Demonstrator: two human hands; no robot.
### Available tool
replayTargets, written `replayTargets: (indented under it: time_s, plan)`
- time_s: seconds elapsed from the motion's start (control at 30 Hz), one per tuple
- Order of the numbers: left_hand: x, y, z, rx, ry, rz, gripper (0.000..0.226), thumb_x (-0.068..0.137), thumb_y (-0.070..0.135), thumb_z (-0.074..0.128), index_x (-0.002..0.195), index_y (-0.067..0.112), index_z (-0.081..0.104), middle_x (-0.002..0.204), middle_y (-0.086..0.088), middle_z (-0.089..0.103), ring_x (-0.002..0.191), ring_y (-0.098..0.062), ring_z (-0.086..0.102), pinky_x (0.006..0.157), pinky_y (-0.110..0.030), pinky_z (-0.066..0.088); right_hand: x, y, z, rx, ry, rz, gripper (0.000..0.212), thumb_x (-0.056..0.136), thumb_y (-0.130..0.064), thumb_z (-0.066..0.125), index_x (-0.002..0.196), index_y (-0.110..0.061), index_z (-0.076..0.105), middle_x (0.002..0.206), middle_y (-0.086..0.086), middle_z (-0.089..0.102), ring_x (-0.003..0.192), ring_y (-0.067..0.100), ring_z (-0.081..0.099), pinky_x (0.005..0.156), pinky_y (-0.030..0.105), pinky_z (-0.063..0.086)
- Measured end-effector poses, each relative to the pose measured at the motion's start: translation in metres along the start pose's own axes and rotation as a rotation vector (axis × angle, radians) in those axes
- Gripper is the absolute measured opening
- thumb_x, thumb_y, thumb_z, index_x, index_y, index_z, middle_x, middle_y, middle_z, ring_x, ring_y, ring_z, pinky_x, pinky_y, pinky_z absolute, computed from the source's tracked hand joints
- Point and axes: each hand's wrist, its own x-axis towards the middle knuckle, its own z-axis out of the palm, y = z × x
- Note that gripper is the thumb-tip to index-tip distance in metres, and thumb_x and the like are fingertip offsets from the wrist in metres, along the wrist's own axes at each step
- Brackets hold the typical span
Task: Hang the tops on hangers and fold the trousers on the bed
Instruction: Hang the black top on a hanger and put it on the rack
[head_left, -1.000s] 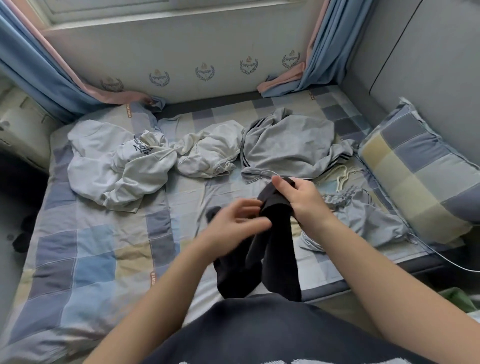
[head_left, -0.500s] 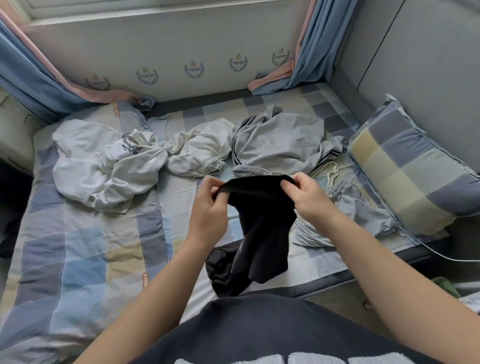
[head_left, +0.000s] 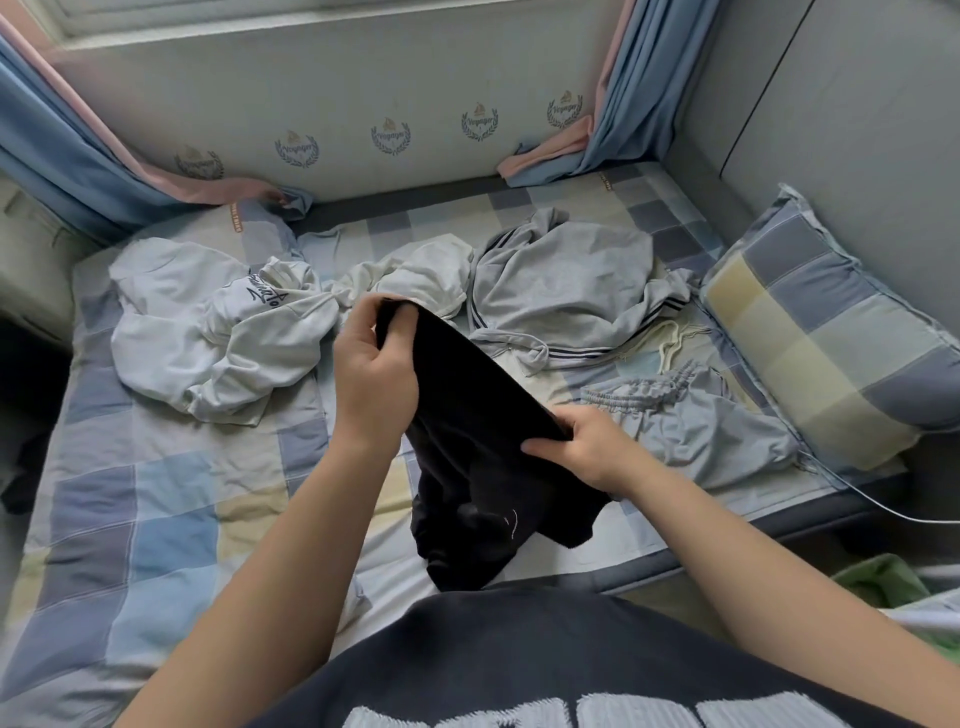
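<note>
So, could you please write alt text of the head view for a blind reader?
A person's left hand and right hand grip a black garment stretched over a checked bed. Crumpled pale clothes lie behind it, a checked pillow to the right.

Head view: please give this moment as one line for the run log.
left hand: grips far end of black cloth garment | right hand: grips its near side | garment: stretched between hands, lower part on checked bed sheet

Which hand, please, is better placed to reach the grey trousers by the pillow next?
Probably the right hand: it sits beside the grey trousers, the left hand farther off; both grip the black garment.
</note>
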Motion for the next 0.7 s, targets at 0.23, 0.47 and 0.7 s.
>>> replayTargets:
  time_s: [0.23, 0.47, 0.7]
  plan:
    - [0.028, 0.002, -0.035, -0.059, 0.283, -0.024, 0.016, 0.098, 0.022, 0.054, 0.082, 0.025, 0.056, 0.077, 0.010, 0.054, 0.075, -0.009, 0.049, 0.076, -0.030, 0.044, 0.004, 0.077, -0.005, -0.333, 0.088, 0.360, 0.015, 0.086, -0.011, 0.054, 0.086, -0.007, 0.068, 0.080, 0.016, 0.069, 0.083, 0.035, 0.066, 0.057, 0.031, 0.038]
    - [0.032, -0.013, -0.031, -0.067, 0.146, -0.211, 0.008, 0.103, 0.012, 0.053, 0.104, 0.020, 0.054, 0.104, -0.004, 0.065, 0.092, -0.017, 0.065, 0.075, -0.029, 0.057, 0.014, 0.028, -0.016, -0.109, 0.261, 0.214, 0.020, 0.094, -0.023, 0.059, 0.083, -0.007, 0.063, 0.073, 0.000, 0.062, 0.072, 0.020, 0.057, 0.066, 0.036, 0.041]
    - [-0.023, -0.027, 0.005, 0.216, -0.612, -0.412, 0.052, 0.080, 0.034, 0.083, 0.125, 0.019, 0.061, 0.126, -0.004, 0.066, 0.098, 0.000, 0.068, 0.082, -0.016, 0.052, 0.012, -0.063, -0.008, 0.622, 0.190, 0.156, 0.007, 0.103, -0.008, 0.050, 0.101, -0.010, 0.057, 0.088, 0.010, 0.069, 0.072, 0.024, 0.070, 0.064, 0.041, 0.060]
